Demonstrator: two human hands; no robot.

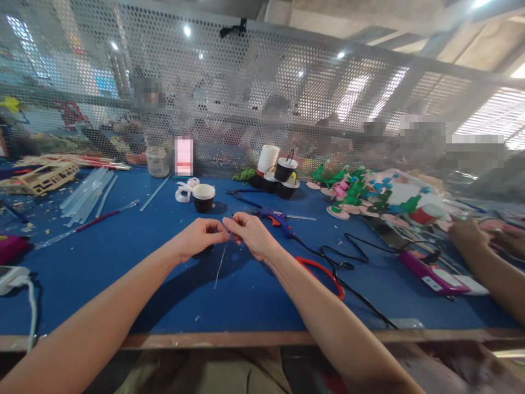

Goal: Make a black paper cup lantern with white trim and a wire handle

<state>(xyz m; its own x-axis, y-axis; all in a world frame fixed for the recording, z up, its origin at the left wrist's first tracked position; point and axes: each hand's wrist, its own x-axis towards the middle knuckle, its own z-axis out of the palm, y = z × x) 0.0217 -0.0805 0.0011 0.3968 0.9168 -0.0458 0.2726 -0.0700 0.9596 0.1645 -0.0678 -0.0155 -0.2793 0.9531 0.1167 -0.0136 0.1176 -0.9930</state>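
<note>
From the head camera, the left hand (199,236) and right hand (250,232) meet fingertip to fingertip over the middle of the blue bench (123,262), both pinched shut on the top of a thin pale strand (220,265). It hangs below them, its long axis running toward the near edge, lower end slightly left.

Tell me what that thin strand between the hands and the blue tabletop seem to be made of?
The thin strand looks like clear plastic or dried glue: pale, translucent, slightly bent. The blue tabletop seems a matte painted board or sheet, with a bare wooden edge in front.
</note>
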